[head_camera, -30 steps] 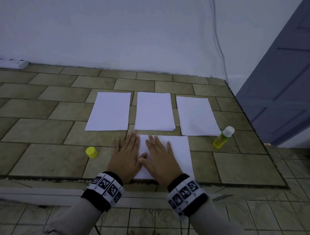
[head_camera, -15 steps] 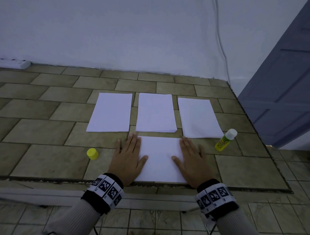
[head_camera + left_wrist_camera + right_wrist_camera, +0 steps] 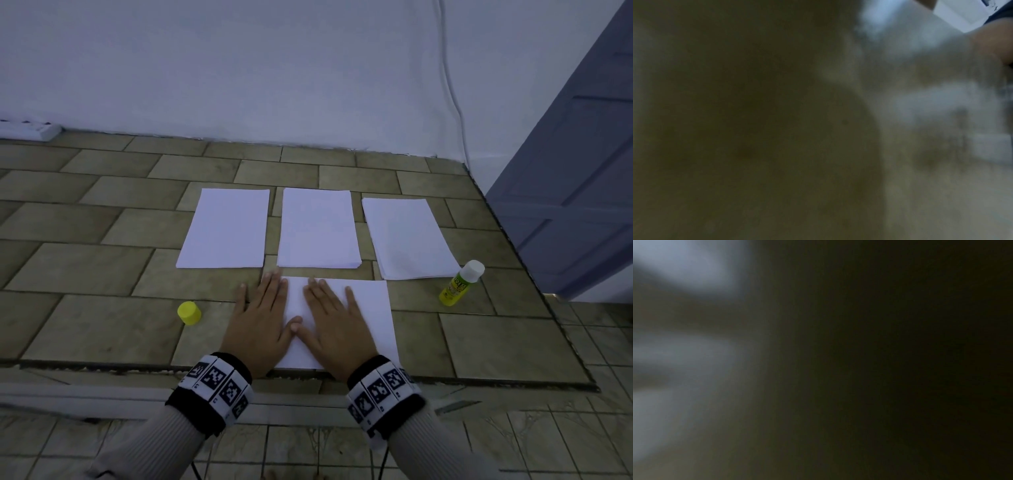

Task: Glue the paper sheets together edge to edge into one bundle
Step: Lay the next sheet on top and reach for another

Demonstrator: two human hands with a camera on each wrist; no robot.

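A white paper sheet (image 3: 370, 315) lies near the front edge of the tiled counter. My left hand (image 3: 262, 308) lies flat across the sheet's left edge, fingers straight. My right hand (image 3: 329, 315) presses flat on the sheet's left half, its thumb touching the left thumb. Behind them sit three white paper stacks: left (image 3: 224, 228), middle (image 3: 318, 228), right (image 3: 409, 236). An uncapped yellow glue bottle (image 3: 460, 287) with a white tip stands at the right. Its yellow cap (image 3: 189, 312) rests left of my left hand. Both wrist views are dark and blurred.
The tiled counter (image 3: 102, 260) ends at a front ledge just under my wrists and at a right edge by a grey-blue door (image 3: 575, 192). A white power strip (image 3: 29, 129) lies at the back left against the white wall. A cable (image 3: 452, 85) runs down the wall.
My right hand slid from the sheet's right edge back to its left half, beside the left hand. The left hand stayed in place.
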